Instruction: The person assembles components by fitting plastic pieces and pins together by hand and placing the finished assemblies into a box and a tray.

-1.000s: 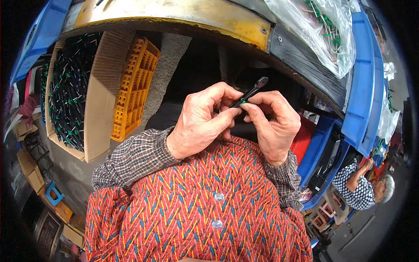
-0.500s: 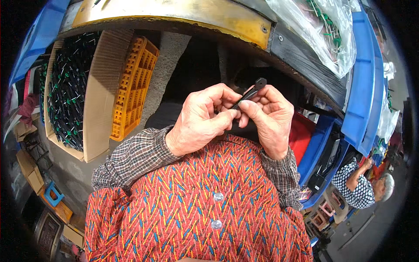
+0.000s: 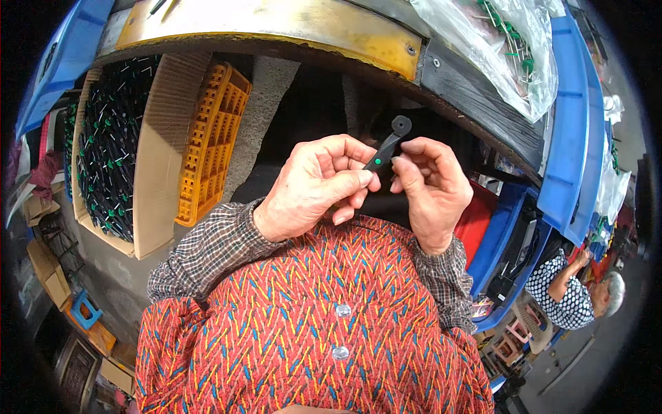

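My left hand (image 3: 314, 183) is closed, its thumb and fingers pinching the lower end of a slim black plastic piece (image 3: 386, 148). The piece slants up to the right and ends in a round head with a small hole. A bright green dot shows on its flat side, near my left thumb. Close by on the right is my right hand (image 3: 434, 190), fingers curled and thumb drawn in toward them beside the piece. Whatever its fingertips hold, if anything, is hidden. Both hands are above my lap, in front of the bench edge.
A metal-topped workbench (image 3: 276, 24) runs across the top. At left stand a cardboard box (image 3: 169, 138) full of black and green parts and an orange plastic crate (image 3: 214, 145). To the right are a clear bag (image 3: 483, 52) of green-topped parts, blue bins (image 3: 569, 131) and another person (image 3: 569, 293).
The black piece has turned so its round head and green dot face up. My right fingers have moved off its head, down and to the right; my left hand keeps its grip.
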`<state>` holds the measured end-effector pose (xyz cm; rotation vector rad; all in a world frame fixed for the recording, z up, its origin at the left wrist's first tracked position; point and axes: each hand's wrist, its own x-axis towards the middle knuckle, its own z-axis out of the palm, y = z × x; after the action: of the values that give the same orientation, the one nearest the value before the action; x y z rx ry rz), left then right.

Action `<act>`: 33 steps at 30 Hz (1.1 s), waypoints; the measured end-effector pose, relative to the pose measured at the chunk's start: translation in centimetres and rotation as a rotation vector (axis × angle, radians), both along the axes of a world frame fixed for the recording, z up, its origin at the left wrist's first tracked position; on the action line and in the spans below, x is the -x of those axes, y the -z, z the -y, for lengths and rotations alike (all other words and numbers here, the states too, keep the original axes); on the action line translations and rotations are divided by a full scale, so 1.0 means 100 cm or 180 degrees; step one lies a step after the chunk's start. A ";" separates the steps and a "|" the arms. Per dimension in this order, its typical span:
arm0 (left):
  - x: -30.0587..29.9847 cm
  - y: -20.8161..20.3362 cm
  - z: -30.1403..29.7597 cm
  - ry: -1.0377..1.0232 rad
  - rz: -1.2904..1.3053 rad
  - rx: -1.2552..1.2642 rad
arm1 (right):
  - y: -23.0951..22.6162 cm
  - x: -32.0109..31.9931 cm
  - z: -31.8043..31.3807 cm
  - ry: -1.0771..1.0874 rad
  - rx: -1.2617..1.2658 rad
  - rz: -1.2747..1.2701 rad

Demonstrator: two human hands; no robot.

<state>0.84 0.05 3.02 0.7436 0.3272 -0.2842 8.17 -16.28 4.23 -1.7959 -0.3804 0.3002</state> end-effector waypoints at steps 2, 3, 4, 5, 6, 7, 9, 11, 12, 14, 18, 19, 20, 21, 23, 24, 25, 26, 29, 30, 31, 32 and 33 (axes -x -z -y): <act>-0.001 0.000 -0.002 0.0022 -0.0007 -0.0047 | 0.001 -0.005 0.001 -0.0148 0.0245 0.0668; -0.001 -0.001 -0.003 0.0051 -0.0005 -0.0062 | -0.002 -0.007 0.000 -0.0408 0.0441 0.1375; -0.002 -0.003 -0.004 0.0080 0.0001 -0.0081 | -0.005 -0.009 -0.001 -0.0666 0.0634 0.2087; -0.002 -0.004 -0.005 0.0070 0.0018 -0.0103 | 0.000 -0.011 -0.001 -0.0699 0.0676 0.2418; -0.001 -0.004 -0.005 0.0052 -0.0030 -0.0029 | -0.004 -0.008 0.000 -0.0745 0.0938 0.2717; 0.000 -0.006 -0.005 0.0032 -0.0073 0.0037 | -0.005 -0.009 0.002 -0.0874 0.0969 0.2899; 0.000 -0.007 -0.009 0.0190 0.0017 -0.0147 | -0.006 -0.015 -0.001 -0.1086 0.1012 0.3317; 0.000 -0.009 -0.013 0.0374 0.0026 -0.0204 | -0.019 -0.016 -0.002 -0.1395 0.1212 0.3312; 0.002 -0.009 -0.016 0.0496 0.0060 -0.0267 | -0.021 -0.016 -0.002 -0.1509 0.1212 0.3316; 0.005 -0.002 -0.017 0.0675 0.0257 -0.0262 | -0.026 -0.016 -0.001 -0.1729 0.1219 0.3299; 0.008 -0.016 -0.024 0.0881 0.0352 -0.0819 | -0.029 -0.012 -0.005 -0.1848 0.1261 0.3361; 0.008 -0.023 -0.031 0.1077 0.0558 -0.1661 | -0.030 -0.011 -0.006 -0.1852 0.1230 0.3391; 0.006 -0.027 -0.036 0.1075 0.0573 -0.1680 | -0.031 -0.013 -0.006 -0.1804 0.1257 0.3360; 0.005 -0.030 -0.041 0.0621 0.1167 -0.2686 | -0.031 -0.013 -0.006 -0.1759 0.1284 0.3327; 0.001 -0.045 -0.055 -0.0205 0.1670 -0.3770 | -0.033 -0.014 -0.006 -0.1614 0.1181 0.3063; -0.004 -0.057 -0.067 -0.0355 0.1785 -0.4133 | -0.032 -0.014 -0.005 -0.1458 0.1097 0.2774; -0.008 -0.070 -0.075 -0.0544 0.1709 -0.4458 | -0.031 -0.014 -0.006 -0.1289 0.0942 0.2490; -0.012 -0.079 -0.085 -0.0745 0.1619 -0.4788 | -0.032 -0.013 -0.007 -0.1277 0.0930 0.2503; -0.030 -0.087 -0.118 -0.1526 0.1881 -0.5869 | -0.034 -0.012 -0.008 -0.1062 0.0543 0.1228; -0.036 -0.092 -0.128 -0.1699 0.1832 -0.6141 | -0.034 -0.012 -0.007 -0.1056 0.0534 0.1240; -0.044 -0.093 -0.140 -0.1817 0.1940 -0.6374 | -0.035 -0.011 -0.006 -0.1010 0.0250 0.0493; -0.051 -0.093 -0.152 -0.1712 0.1772 -0.6668 | -0.037 -0.010 -0.005 -0.0949 -0.0031 -0.0248; -0.055 -0.093 -0.163 -0.1659 0.1711 -0.7029 | -0.038 -0.010 -0.006 -0.0967 -0.0041 -0.0235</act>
<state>6.39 16.33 12.35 2.7385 0.1880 1.0216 9.15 -15.69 8.05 -1.7077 -0.6022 0.5737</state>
